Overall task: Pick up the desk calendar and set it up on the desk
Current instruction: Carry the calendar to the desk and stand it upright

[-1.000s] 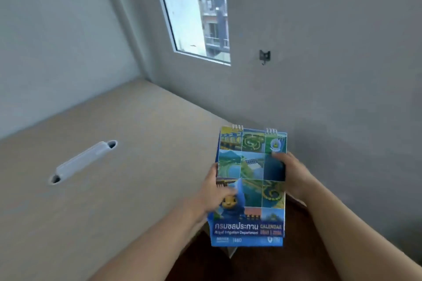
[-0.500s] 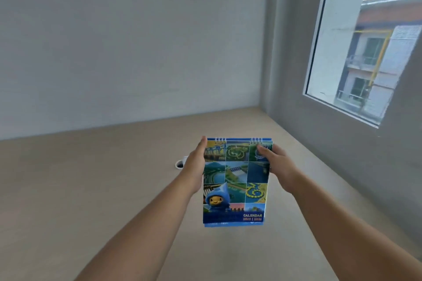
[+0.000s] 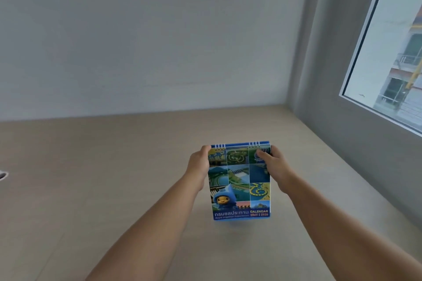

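Observation:
The desk calendar point(image 3: 239, 187) has a blue cover of small photo tiles, a blue cartoon mascot and white spiral rings along its top. It stands nearly upright over the beige desk point(image 3: 114, 189), its bottom edge at or just above the surface. My left hand point(image 3: 198, 166) grips its upper left edge. My right hand point(image 3: 275, 166) grips the upper right corner, thumb on the cover. Whether the stand behind it is spread I cannot tell.
Grey walls close the desk at the back and on the right, where a window point(image 3: 388, 48) looks onto a building. A white cable-slot end point(image 3: 2, 175) shows at the far left edge of the desk.
My view has swung left toward the desk corner. Both hands have carried the calendar out over the desk and lowered it toward the surface, shifting to its top corners.

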